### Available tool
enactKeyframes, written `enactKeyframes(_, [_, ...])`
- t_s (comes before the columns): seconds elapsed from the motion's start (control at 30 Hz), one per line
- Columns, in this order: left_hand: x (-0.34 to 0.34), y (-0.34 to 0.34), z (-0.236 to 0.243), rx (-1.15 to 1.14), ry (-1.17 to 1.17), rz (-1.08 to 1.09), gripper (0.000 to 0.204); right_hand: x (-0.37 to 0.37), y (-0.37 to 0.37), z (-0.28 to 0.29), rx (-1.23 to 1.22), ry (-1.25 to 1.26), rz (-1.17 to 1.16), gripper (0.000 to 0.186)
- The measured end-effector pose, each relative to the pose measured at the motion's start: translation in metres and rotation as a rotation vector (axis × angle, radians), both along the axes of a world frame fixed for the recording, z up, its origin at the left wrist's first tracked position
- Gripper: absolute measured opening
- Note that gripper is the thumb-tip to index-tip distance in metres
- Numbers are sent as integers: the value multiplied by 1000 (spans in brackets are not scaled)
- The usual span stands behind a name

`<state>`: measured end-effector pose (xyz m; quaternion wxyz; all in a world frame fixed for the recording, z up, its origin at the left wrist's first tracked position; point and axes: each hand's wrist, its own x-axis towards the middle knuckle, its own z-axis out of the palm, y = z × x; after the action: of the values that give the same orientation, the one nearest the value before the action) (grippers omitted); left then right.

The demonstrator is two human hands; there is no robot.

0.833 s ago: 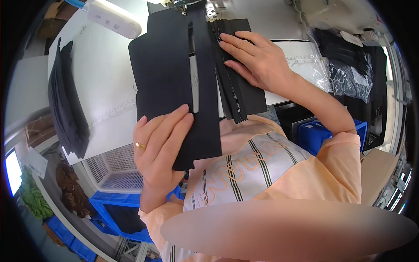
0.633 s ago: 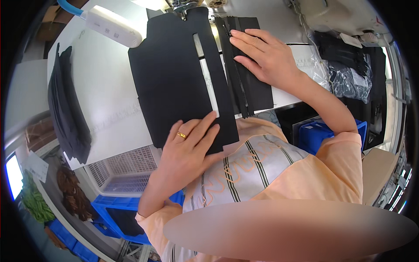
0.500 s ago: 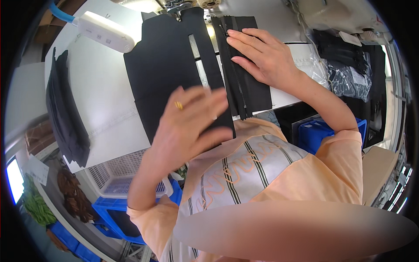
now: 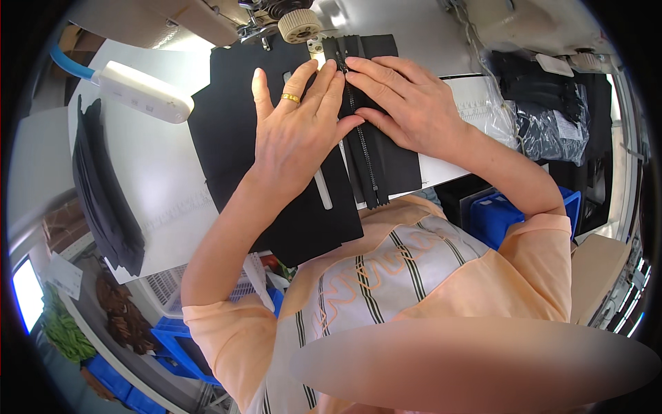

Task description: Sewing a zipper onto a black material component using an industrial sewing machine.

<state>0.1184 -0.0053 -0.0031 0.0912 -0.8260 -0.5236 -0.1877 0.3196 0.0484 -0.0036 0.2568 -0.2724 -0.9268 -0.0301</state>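
Note:
A black fabric panel [image 4: 227, 117] with a long narrow slot [image 4: 323, 190] lies on the white table below the sewing machine's metal parts. My left hand [image 4: 296, 134], wearing a yellow ring, rests on this panel with fingers stretched and spread, its fingertips close to a zipper. The black zipper [image 4: 366, 155], with metal teeth, runs lengthwise on a black fabric strip [image 4: 403, 169] at the panel's right edge. Flat on that strip lies my right hand [image 4: 417, 110], fingers extended, tips at the zipper's upper part. Both thumbs come near each other over the teeth.
Beyond the fabric are the sewing machine's presser foot area [image 4: 265, 38] and a cream knob [image 4: 299, 26]. A white device [image 4: 145, 90] on a blue cord hangs at left, above stacked black pieces [image 4: 107, 186]. Plastic-wrapped dark goods [image 4: 552, 127] lie right. A white basket [image 4: 165, 290] stands below.
My left hand has moved up and right and settled beside the zipper. The panel and zipper strip have shifted slightly toward me. The right hand stays on the strip.

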Motion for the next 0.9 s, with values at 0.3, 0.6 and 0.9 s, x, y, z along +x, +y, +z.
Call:
enactKeyframes(0.3, [-6, 7, 6, -22, 20, -35, 48, 0, -1, -2, 19, -6, -5, 43])
enactKeyframes(0.6, [-17, 22, 11, -191, -45, -71, 56, -1, -4, 3, 3, -68, -16, 41])
enactKeyframes(0.9, [-17, -96, 56, -459, -128, -103, 86, 2, -2, -4, 7, -13, -13, 39])
